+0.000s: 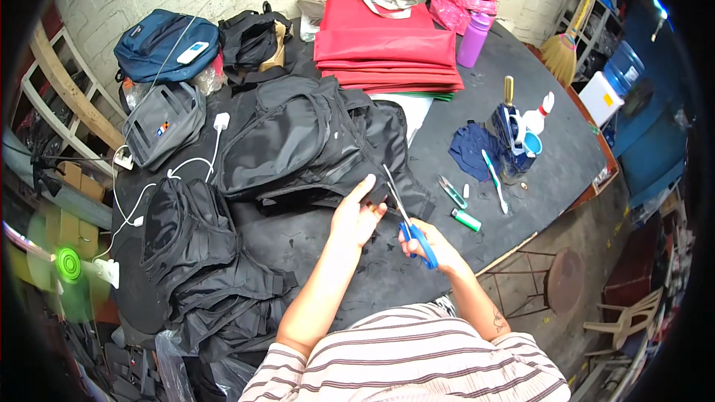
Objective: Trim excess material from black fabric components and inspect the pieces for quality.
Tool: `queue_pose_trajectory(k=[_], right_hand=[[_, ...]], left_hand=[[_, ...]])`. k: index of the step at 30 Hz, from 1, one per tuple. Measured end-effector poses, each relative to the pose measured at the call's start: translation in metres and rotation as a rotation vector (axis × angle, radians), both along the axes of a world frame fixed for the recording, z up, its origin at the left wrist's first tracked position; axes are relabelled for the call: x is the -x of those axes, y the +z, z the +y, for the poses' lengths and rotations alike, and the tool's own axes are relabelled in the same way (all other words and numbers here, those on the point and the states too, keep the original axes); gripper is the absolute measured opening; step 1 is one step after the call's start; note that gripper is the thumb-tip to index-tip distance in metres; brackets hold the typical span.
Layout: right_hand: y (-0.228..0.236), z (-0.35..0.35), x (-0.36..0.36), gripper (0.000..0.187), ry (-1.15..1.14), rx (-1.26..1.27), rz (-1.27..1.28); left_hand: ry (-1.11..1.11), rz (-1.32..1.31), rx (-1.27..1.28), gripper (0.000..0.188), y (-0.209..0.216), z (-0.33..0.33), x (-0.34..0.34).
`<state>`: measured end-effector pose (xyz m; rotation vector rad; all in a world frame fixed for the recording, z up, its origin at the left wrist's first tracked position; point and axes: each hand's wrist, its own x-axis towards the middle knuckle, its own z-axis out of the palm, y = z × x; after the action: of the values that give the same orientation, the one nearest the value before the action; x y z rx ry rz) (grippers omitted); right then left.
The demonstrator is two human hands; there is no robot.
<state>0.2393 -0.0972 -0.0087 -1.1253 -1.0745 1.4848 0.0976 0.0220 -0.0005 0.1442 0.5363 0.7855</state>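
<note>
My right hand [435, 247] is closed round the blue handles of a pair of scissors [419, 241]. The scissors point up and away from me, their metal blades slightly parted. Just left of the blades is my left hand [356, 217], thumb stretched out and apart from the half-curled fingers; I make out nothing held in it. Beyond both hands lies a large black backpack [287, 145] on the dark table [335, 283]. More black bag pieces [197, 246] are heaped to the left, partly over the table's near edge.
Right of my hands lie a green lighter [466, 219], a small green-handled cutter [452, 192], a toothbrush [494, 182] and dark cloth [474, 150]. Folded red fabric [387, 48] and a purple bottle [474, 41] stand farther back. White cables [197, 161] run along the left; a fan [68, 264] is nearby.
</note>
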Motion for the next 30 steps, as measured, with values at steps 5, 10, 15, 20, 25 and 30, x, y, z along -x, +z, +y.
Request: queue_pose_trajectory(k=[5, 10, 15, 20, 25, 30], right_hand=[[-0.004, -0.001, -0.002, 0.032, -0.049, 0.016, -0.016], [-0.004, 0.000, 0.003, 0.034, -0.111, 0.043, -0.076], [-0.005, 0.001, 0.016, 0.026, -0.197, 0.002, -0.090], [0.001, 0.001, 0.029, 0.009, -0.285, 0.014, -0.073], [0.002, 0.002, 0.026, 0.018, -0.339, 0.095, -0.138], [0.009, 0.000, 0.029, 0.027, -0.343, 0.106, -0.205]], left_hand=[[0.198, 0.252, -0.153, 0.010, 0.012, -0.010, -0.015], [0.250, 0.290, -0.198, 0.009, 0.006, -0.011, -0.019], [0.317, 0.283, -0.210, 0.009, 0.007, -0.014, -0.024], [0.321, 0.249, -0.227, 0.009, 0.003, -0.013, -0.024], [0.318, 0.233, -0.209, 0.007, 0.004, -0.013, -0.024], [0.300, 0.225, -0.198, 0.008, 0.003, -0.013, -0.023]])
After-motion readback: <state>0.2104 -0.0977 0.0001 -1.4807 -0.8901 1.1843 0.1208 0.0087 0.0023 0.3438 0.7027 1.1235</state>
